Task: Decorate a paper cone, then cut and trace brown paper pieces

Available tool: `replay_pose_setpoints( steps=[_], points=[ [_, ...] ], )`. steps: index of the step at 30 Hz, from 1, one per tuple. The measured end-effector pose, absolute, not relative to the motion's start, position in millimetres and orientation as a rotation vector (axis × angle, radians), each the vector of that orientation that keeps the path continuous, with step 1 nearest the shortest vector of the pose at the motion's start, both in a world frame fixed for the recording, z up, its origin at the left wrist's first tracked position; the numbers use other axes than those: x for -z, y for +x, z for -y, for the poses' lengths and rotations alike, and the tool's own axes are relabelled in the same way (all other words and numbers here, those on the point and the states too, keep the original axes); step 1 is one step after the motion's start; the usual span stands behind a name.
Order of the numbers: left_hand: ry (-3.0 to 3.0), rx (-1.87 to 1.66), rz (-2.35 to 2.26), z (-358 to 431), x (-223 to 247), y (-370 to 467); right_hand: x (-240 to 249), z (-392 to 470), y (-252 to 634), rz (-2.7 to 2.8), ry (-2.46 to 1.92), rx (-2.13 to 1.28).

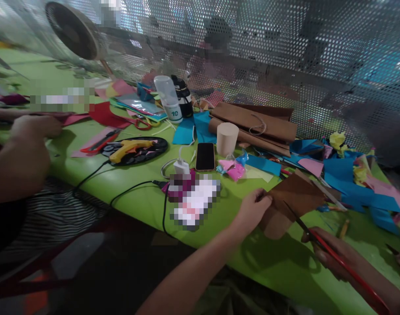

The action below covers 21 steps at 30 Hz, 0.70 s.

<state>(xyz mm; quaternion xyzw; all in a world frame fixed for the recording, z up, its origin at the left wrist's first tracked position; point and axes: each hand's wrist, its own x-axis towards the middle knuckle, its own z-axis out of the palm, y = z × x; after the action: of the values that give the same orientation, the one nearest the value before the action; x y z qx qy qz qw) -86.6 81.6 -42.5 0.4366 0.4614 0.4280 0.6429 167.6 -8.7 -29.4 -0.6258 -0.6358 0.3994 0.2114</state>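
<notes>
My left hand [252, 208] pinches the left edge of a brown sheet of paper [292, 203] and holds it just above the green table [137, 192]. My right hand [338, 253] grips red-handled scissors [318, 243]. Their dark blades reach up and left into the lower edge of the brown paper.
A yellow glue gun [131, 148] lies on a dark plate, its black cable running off the front edge. A phone [205, 156], a charger [181, 166], a cream cylinder [227, 139], brown paper rolls [255, 122] and blue and pink scraps [357, 175] crowd the table. Another person's arm [19, 153] rests at left.
</notes>
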Motion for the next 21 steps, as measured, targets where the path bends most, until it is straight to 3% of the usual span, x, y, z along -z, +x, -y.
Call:
replay_pose_setpoints(
  steps=[21],
  points=[
    [1.035,-0.988,-1.073,-82.5,46.9,-86.3,22.6,2.6,166.0,1.778,-1.803,-1.092]
  ],
)
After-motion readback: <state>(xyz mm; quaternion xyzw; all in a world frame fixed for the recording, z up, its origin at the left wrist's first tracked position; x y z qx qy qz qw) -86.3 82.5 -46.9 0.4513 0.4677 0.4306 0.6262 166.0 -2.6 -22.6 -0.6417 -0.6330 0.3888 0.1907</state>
